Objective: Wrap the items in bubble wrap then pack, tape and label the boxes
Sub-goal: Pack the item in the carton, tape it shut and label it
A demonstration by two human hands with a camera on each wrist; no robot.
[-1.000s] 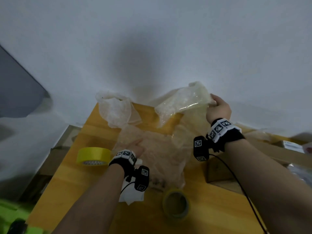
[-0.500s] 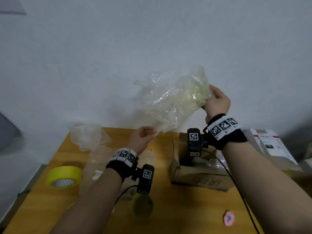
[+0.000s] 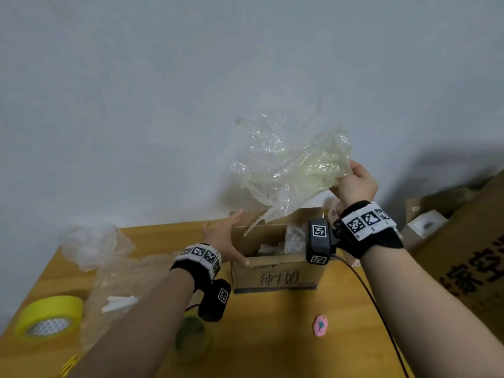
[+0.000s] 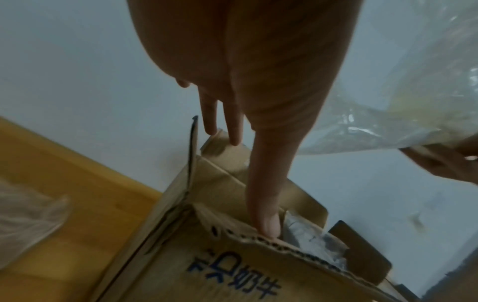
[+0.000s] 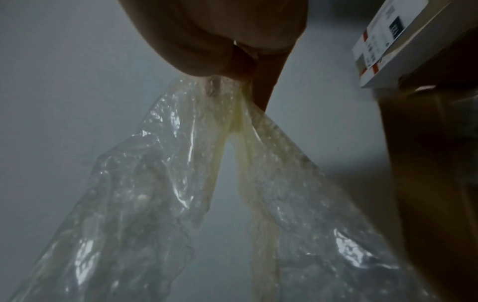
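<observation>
From the head view, the right hand (image 3: 356, 184) has its grip clamped on one edge of a crumpled bubble wrap sheet (image 3: 289, 170), which hangs in the air just above the open cardboard box (image 3: 275, 271) on the worktop (image 3: 272, 336); the left hand (image 3: 223, 241), fingers straight and spread and holding nothing, braces the box's left wall. The step seems to be getting this sheet to or from the box, and it would go best with the left hand keeping the box steady while the right lowers the sheet slowly so its trailing corner does not snag a flap. Left of the box I count one yellow tape roll (image 3: 49, 319), one darker tape roll (image 3: 191, 338) nearer the front, two further loose sheets of wrap, and one pink object (image 3: 320, 325) in front of the box; bigger cartons stand to its right. The left wrist view shows the thumb (image 4: 266, 214) resting on the box's near rim with two fingers touching the far flap, and wrapped items inside, too blurred to count. The right wrist view confirms the pinch: fingers closed on the gathered wrap, one sheet only.
</observation>
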